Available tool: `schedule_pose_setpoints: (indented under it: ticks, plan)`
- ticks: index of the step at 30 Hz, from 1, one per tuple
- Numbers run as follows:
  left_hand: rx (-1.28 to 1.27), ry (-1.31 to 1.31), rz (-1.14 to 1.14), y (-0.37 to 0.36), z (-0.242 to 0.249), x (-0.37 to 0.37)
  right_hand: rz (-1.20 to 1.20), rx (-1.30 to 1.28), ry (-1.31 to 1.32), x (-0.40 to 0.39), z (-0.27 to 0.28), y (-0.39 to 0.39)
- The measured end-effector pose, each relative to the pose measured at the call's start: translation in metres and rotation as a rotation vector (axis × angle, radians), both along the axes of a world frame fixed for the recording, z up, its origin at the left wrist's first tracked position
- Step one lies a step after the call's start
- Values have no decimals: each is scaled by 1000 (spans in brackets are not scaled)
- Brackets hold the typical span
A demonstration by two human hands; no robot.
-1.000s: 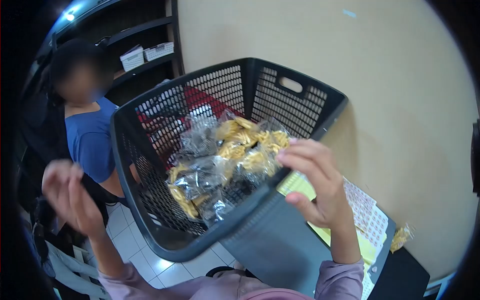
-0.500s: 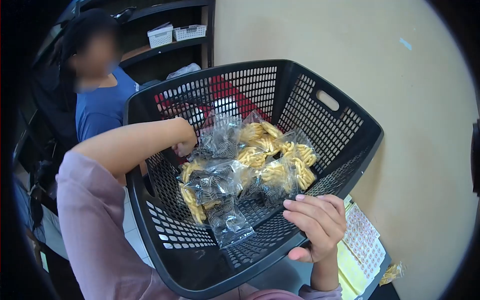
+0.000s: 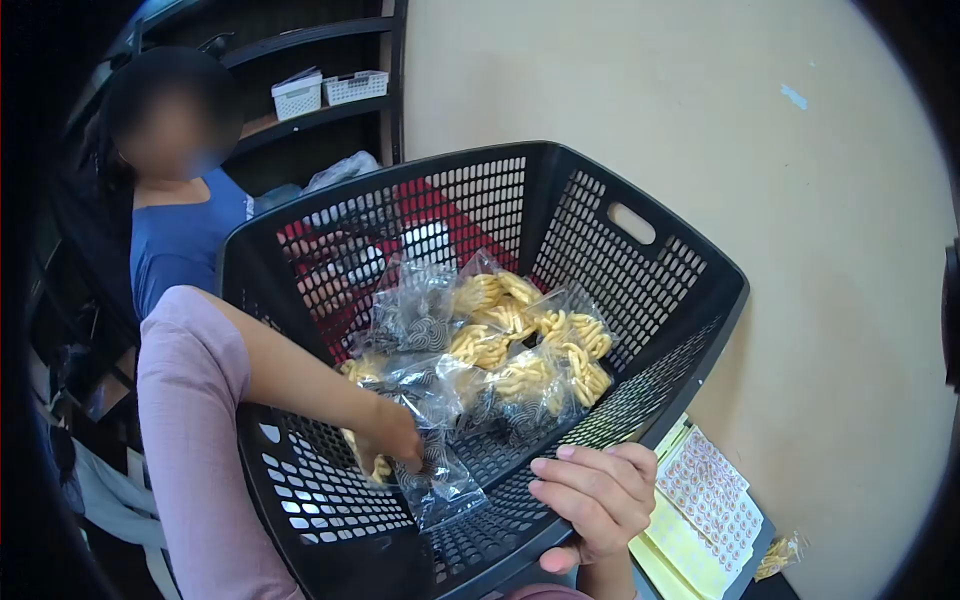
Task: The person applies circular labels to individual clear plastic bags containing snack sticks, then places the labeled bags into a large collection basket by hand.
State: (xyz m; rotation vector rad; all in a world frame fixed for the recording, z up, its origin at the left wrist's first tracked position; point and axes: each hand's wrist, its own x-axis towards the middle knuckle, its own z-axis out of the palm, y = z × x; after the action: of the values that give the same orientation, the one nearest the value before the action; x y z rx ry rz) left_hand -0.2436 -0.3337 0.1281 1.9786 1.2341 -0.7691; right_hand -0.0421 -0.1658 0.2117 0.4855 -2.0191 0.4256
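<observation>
A tilted black plastic basket holds several clear bags, some with yellow sticks, others with dark coiled pieces. Inside it, at the lower left, my left hand reaches down onto a bag of dark pieces; its fingers are bent and partly hidden, so its hold cannot be told. My right hand grips the basket's near right rim, fingers over the edge and thumb below.
At the left stands a person in a blue top. Behind are dark shelves with white baskets. Sticker sheets lie at the lower right, near another yellow bag. A pale wall rises at the right.
My left hand has moved from the basket's far left side down toward the near left bags. The view has shifted, so the basket appears slightly lower and further left.
</observation>
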Motion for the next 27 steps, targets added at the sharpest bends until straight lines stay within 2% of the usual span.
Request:
schedule_pose_setpoints:
  ticks: [3,8,12,14,18,21,23,27]
  plan:
    - [126,-94,-63,-9,-12,-4,0,-9,-1,0,0,0]
    - [-95,-71,66,-7,-6,4,-31,-32,7,2,0,-3]
    - [-178,-57,-23,-3,-6,5,-28,-46,24,1,-2,-3]
    - [-282,32,-31,0,0,4,-31,-52,28,2,-3,-4]
    - [-207,104,-43,-12,-18,-7,-37,-65,27,4,-3,-5]
    - [-211,157,-62,-10,-14,-2,-41,-69,35,5,-4,-6]
    - [-116,-11,-81,-15,-22,-13,-48,-67,43,4,-4,-6]
    - [-63,53,-32,-11,-25,-14,-37,-67,51,4,-6,-5]
